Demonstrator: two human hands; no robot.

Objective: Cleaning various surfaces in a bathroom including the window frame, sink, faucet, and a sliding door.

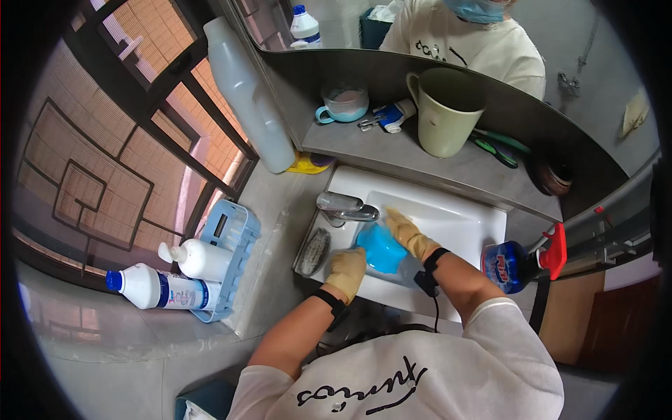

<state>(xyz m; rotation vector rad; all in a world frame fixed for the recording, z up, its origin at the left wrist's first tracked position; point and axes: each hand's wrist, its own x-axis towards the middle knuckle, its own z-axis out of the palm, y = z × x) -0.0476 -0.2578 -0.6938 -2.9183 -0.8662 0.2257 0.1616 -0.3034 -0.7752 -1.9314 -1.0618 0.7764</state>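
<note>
A bright blue cloth or soft container (382, 249) is in the white washbasin (457, 210), below the metal faucet (349, 207). My left hand (347, 270), in a pale yellow glove, is curled at the blue thing's left edge and seems to grip it. At its upper right is my right hand (409, 231), gloved alike, with the fingers extended towards the basin's middle; whether it holds anything cannot be told. A scrub brush with grey bristles (315, 252) lies on the basin's left ledge.
Right of the basin stands a blue spray bottle with a red trigger (506, 266). A shelf above holds a green mug (449, 115), a small clear cup (344, 102) and a dark pot (551, 176). At left are a blue plastic basket (236, 262), a white pump bottle (205, 260) and a blue-capped bottle (163, 287).
</note>
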